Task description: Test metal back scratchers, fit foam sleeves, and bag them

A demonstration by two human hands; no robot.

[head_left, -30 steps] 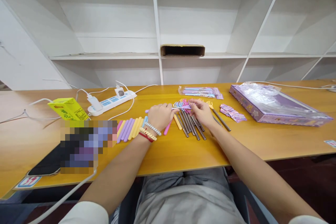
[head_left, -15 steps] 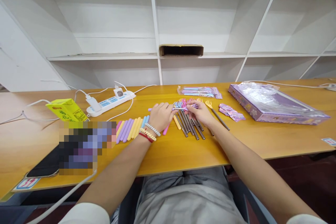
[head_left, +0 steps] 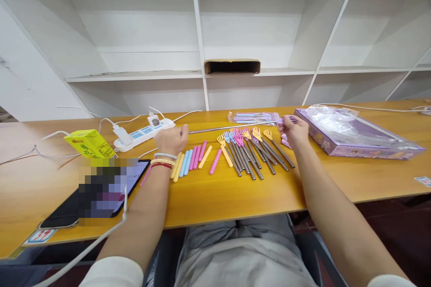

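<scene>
We hold a thin metal rod (head_left: 232, 126) sideways above the orange-brown table (head_left: 215, 208), our left hand (head_left: 171, 140) curled around one end and our right hand (head_left: 295, 130) pinching the purple tip (head_left: 279, 121) at the other. Nearer us lies a cluster of claw-headed scratchers (head_left: 247, 161), with a row of coloured handles (head_left: 193, 158) to its left; a purple box (head_left: 336, 149) sits just right of our right hand.
</scene>
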